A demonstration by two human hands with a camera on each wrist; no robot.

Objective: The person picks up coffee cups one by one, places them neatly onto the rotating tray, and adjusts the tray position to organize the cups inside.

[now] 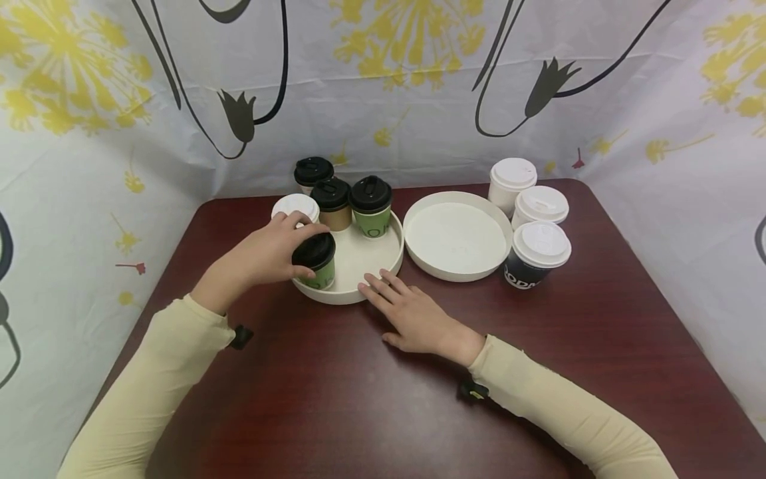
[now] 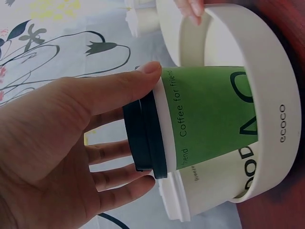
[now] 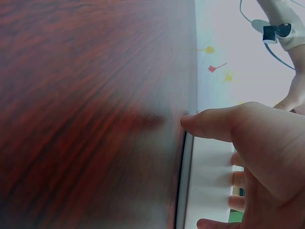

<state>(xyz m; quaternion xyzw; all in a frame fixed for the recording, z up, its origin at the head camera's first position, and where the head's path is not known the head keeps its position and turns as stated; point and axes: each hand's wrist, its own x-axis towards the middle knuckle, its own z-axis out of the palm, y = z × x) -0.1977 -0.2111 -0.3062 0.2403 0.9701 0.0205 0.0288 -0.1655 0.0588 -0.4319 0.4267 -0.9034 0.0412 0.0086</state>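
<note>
My left hand [image 1: 263, 251] grips the black-lidded green paper cup [image 1: 324, 274] by its lid, thumb on the near side and fingers reaching round behind. That cup stands upright in the left white round tray [image 1: 338, 297], inside its front rim. In the left wrist view the thumb lies at the lid's edge, above the printed green side [image 2: 205, 114]. Out at the same tray's front right rim is my right hand [image 1: 419, 324], palm down, fingers extended with their tips right at the rim and nothing held.
Sharing the left tray are a white-lidded cup [image 1: 297, 205], a brown cup [image 1: 338, 220] and another green cup [image 1: 373, 223]. A black-lidded cup [image 1: 313, 171] stands behind. The second round tray [image 1: 457, 274] adjoins on the right, beside white-lidded cups [image 1: 541, 245].
</note>
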